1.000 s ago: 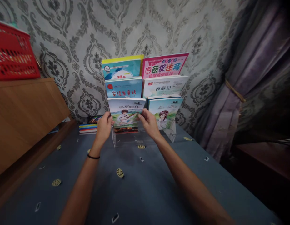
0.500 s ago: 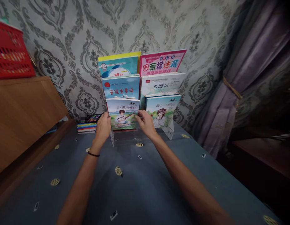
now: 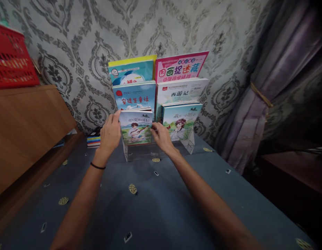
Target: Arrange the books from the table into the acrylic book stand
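A book [image 3: 136, 130] with a guitar player on its cover stands in the lower left front of a clear acrylic rack [image 3: 158, 148]. My left hand [image 3: 110, 133] is at its upper left edge, fingers closed against the corner. At its right edge, my right hand [image 3: 161, 136] pinches with curled fingers; the thumb is partly hidden. Right of it stands a green-blue book [image 3: 180, 121]. Behind are a blue book [image 3: 135, 95], a white book [image 3: 180, 92], a teal book [image 3: 132, 74] with a yellow one behind, and a pink book [image 3: 180, 67].
A small stack of books [image 3: 93, 141] lies left of the rack on the blue patterned cloth [image 3: 161, 208]. Further left are a wooden cabinet [image 3: 31, 135] and a red basket [image 3: 14, 59]. Patterned wallpaper backs the rack; a purple curtain [image 3: 244, 114] hangs at right.
My left hand has moved up along the book's left side to its upper corner. The book's top has shifted slightly left and down. My right hand stays at the right edge.
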Motion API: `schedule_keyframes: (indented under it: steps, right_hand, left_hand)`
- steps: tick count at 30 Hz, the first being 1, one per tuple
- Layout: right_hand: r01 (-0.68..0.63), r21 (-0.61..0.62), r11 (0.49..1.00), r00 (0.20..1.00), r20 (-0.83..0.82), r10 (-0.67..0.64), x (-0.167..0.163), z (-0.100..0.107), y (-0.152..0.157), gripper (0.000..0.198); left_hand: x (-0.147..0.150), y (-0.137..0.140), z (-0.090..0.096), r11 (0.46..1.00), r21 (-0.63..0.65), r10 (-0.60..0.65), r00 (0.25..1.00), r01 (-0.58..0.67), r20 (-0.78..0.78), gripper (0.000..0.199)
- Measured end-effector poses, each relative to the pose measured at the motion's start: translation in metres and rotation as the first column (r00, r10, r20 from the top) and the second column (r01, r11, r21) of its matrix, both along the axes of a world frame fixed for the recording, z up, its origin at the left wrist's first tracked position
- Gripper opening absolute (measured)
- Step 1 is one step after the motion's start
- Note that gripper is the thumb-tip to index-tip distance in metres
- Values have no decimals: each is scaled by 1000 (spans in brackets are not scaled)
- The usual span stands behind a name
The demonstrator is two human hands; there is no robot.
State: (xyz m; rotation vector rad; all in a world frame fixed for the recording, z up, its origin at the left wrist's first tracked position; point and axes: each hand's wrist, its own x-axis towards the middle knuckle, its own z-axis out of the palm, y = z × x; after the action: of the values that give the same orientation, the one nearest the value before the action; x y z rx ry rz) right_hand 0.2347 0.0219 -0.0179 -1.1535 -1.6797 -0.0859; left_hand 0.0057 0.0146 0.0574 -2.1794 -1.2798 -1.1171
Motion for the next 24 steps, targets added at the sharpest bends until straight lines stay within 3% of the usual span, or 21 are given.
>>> schedule_keyframes:
  steps: [11, 24]
  right_hand:
    - [88, -28, 996, 996, -28, -88, -6, -4, -2, 15]
    - [67, -15, 998, 994, -89, -68, -9, -11, 3, 43]
  left_hand:
    - [1, 9, -13, 996, 19, -93, 988, 91, 127, 46]
    - [6, 13, -19, 991, 51, -128, 979, 121, 157, 49]
